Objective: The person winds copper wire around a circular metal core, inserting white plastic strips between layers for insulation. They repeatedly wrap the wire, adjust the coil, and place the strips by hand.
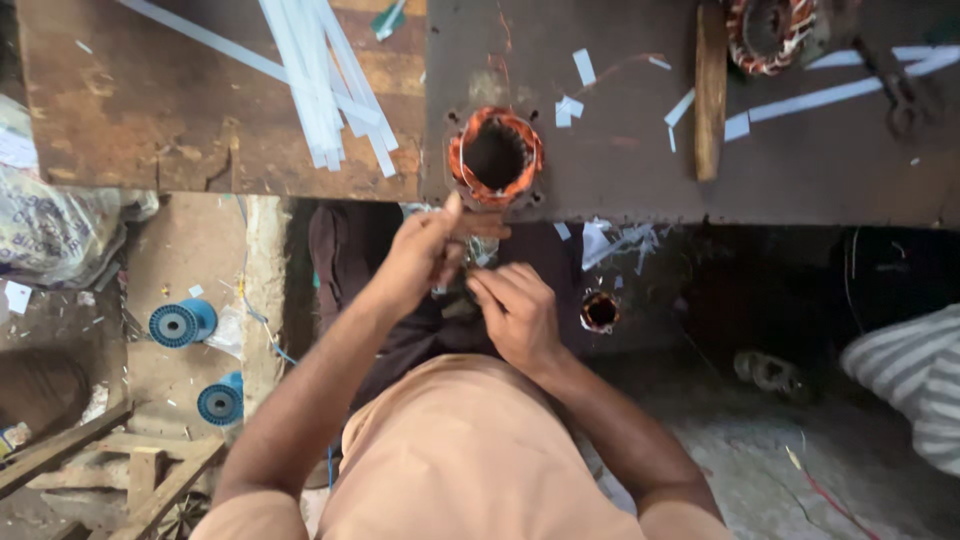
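Peach cloth of the person's shirt (460, 460) fills the bottom of the view, closest of all. Two bare arms reach forward from it and meet in the middle.

The right hand (518, 315) is curled, with its fingers bent in toward the other hand. The left hand (420, 255) is just beside it, a bit higher, with the thumb sticking up and the fingers pinched. Both hands seem to grip something small and thin between them, but it is too small and blurry to tell what it is. It sits right between the fingertips, just under the edge of the worktop.

Down on the floor to the left lie two blue spools (182, 323), one nearer and one a little farther. A small round copper coil (600, 311) sits in the dark spot just right of the right hand. A striped cloth (910, 375) shows at the far right.

Past the hands is the dark worktop (620, 150). A round motor part with copper wire (495, 155) stands on it, right above the hands. White strips (325, 80) lie in a bunch on the left. A wooden stick (710, 95) lies to the right, and another wound copper part (770, 32) sits at the top edge.
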